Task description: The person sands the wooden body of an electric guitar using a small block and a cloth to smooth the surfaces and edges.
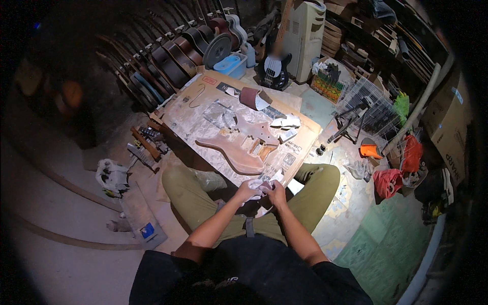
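Note:
Just past my lap, at the near edge of a cardboard-covered work surface (185, 124), my two hands meet. My left hand (247, 191) is closed on a whitish, crumpled piece that could be paper or cloth. Pinched in my right hand (276, 194) is a small reddish-brown piece of sandpaper (265, 187), touching the whitish piece. Beyond them a bare wooden electric guitar body (231, 151) lies flat, with open cavities and a dusty surface. A curled strip of brown sandpaper (249, 97) rests farther back, near scraps of white paper (285, 122).
Several guitars (175, 56) stand in a row at the back left. A blue plastic tub (230, 65), a dark bass guitar (274, 68) and a pale heater (303, 40) sit behind the surface. At right are a wire rack (376, 104), a black stand (351, 121) and red bags (389, 184).

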A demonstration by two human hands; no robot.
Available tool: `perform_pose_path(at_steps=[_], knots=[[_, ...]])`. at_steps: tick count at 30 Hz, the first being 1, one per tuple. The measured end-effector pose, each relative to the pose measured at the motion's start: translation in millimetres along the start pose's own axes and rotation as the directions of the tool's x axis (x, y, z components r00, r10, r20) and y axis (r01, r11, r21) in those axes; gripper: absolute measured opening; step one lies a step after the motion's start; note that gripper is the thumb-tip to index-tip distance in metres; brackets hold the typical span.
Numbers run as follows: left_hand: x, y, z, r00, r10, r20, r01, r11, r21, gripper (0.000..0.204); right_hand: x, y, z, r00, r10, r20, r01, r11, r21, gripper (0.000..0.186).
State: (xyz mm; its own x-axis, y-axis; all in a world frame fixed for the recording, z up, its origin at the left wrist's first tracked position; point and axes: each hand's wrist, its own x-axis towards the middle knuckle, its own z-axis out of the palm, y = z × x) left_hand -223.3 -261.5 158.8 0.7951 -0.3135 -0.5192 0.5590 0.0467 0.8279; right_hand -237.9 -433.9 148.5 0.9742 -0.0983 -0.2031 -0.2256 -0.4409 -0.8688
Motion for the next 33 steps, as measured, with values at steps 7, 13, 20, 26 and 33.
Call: perform_pose_path(at_steps=[7,13,20,26,33], knots=[[11.9,-1.4,-24.4,0.989,0.089,0.121,-0.114,0.970,0.215,0.044,3.4,-1.6,-2.6,0.991,0.047,0.125,-0.065,0.988,0.142,0.030],[13.6,28.0,-27.9,0.907,0.370,0.200,-0.364,0.451,0.815,0.043,15.1,1.3,-8.3,0.984,0.069,0.165,-0.111,0.959,0.261,0.027],[12.1,32.3,-22.5,0.953,0.293,0.075,-0.290,0.814,0.503,0.025,85.7,8.1,-40.6,0.999,-0.045,-0.004,0.045,0.999,-0.023,0.027],[11.1,4.2,-29.7,0.975,0.219,0.031,-0.221,0.965,0.142,0.019,177.3,-30.9,-68.7,0.925,-0.369,-0.091,0.283,0.828,-0.484,0.025],[6.5,15.4,-26.8,0.982,0.171,0.074,-0.165,0.983,-0.083,0.038,232.9,-4.7,-74.1,0.837,-0.542,0.078,0.396,0.500,-0.770,0.046]])
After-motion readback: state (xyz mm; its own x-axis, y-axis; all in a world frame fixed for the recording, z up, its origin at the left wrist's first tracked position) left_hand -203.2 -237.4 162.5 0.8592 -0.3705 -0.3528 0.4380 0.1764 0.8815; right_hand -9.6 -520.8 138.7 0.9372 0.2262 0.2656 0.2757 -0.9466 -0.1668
